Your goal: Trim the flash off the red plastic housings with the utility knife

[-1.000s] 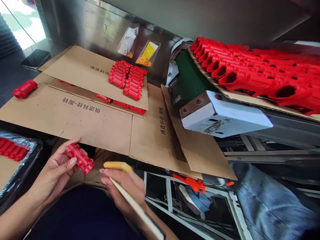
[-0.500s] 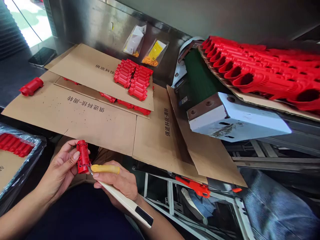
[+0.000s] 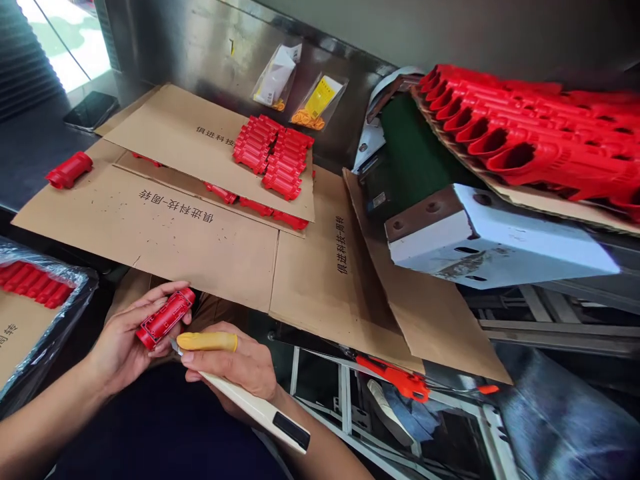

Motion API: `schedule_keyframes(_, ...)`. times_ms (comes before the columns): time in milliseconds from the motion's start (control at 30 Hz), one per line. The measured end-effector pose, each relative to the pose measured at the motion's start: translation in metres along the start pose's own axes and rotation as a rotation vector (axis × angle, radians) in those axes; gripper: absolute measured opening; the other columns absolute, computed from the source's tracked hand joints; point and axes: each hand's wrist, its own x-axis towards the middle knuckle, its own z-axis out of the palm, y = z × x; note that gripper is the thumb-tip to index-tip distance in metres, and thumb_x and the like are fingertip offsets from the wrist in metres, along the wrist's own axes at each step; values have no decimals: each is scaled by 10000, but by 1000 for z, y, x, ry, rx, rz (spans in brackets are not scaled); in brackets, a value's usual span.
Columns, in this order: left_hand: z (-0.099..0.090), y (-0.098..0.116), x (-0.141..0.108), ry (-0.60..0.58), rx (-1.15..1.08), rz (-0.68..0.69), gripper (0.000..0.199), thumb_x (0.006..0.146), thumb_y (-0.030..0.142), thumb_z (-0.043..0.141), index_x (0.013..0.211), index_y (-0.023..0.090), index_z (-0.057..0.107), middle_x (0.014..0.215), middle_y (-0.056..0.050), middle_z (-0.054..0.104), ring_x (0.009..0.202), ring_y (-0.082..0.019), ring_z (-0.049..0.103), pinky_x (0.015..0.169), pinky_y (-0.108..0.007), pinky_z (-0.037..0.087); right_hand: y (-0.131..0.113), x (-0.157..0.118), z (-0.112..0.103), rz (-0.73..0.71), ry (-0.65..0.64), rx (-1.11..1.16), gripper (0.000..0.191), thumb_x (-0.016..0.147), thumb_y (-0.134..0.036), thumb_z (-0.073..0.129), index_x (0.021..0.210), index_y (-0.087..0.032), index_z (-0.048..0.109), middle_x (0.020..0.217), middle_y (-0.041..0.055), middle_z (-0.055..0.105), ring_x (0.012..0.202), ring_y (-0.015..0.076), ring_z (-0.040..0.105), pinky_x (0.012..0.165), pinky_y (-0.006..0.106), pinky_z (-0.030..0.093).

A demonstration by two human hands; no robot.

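Observation:
My left hand [image 3: 125, 337] holds a red plastic part [image 3: 166, 319], tilted up to the right, by its sides. A white-handled knife [image 3: 255, 407] is gripped in my right hand [image 3: 233, 363], whose index finger wears a yellow finger cover [image 3: 207, 341]. The knife's short blade [image 3: 176, 347] points at the lower end of the red part, close beside it; whether they touch is unclear. Both hands are in front of the near edge of the cardboard [image 3: 210, 260]. On an upper cardboard sheet [image 3: 165, 127] lie rows of similar red parts [image 3: 273, 155].
One red part [image 3: 69, 170] lies at the cardboard's left, near a phone [image 3: 91, 111]. Two small bags [image 3: 277, 77] lie behind. A conveyor [image 3: 415, 153] bears large red pieces [image 3: 520, 133] at right. A plastic-lined box [image 3: 83, 293] is at lower left. Another person's leg [image 3: 560, 413] shows at lower right.
The red part in my left hand has turned from nearly upright to a rightward slant, and the knife tip is now slightly apart from its former spot. The view has shifted slightly.

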Motion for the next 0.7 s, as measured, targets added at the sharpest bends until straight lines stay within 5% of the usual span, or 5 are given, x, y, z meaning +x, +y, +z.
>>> schedule_keyframes(100, 3, -1, 1, 9, -30, -93, 406, 852, 304, 858, 1227, 148, 845, 876, -170, 811, 496, -103, 596, 401, -141, 428, -1, 5, 0, -17, -69, -3, 261, 1052, -175, 730, 1309, -209, 757, 1137, 87, 851, 978, 199, 821, 859, 314, 722)
schedule_keyframes(233, 4, -5, 2, 72, -3, -76, 390, 832, 286, 864, 1193, 138, 862, 1020, -174, 825, 758, -206, 763, 619, -222, 627, -3, 7, -1, -19, -108, 1, 263, 1075, -191, 697, 1330, -232, 744, 1147, 64, 851, 1023, 189, 816, 878, 306, 726)
schedule_keyframes(367, 2, -7, 2, 82, 25, -74, 403, 833, 310, 871, 1199, 144, 860, 1046, -169, 829, 824, -219, 782, 729, -252, 665, -2, 6, -1, -2, -125, 8, 236, 1068, -172, 702, 1294, -207, 760, 1149, 77, 847, 1038, 189, 813, 909, 308, 720)
schedule_keyframes(700, 4, -6, 3, 54, 19, -69, 429, 786, 372, 937, 1150, 156, 869, 890, -128, 798, 537, -112, 611, 417, -160, 448, -2, 7, 0, 54, -103, 16, 83, 1084, -185, 679, 1146, -187, 734, 1083, 92, 850, 977, 182, 822, 892, 321, 718)
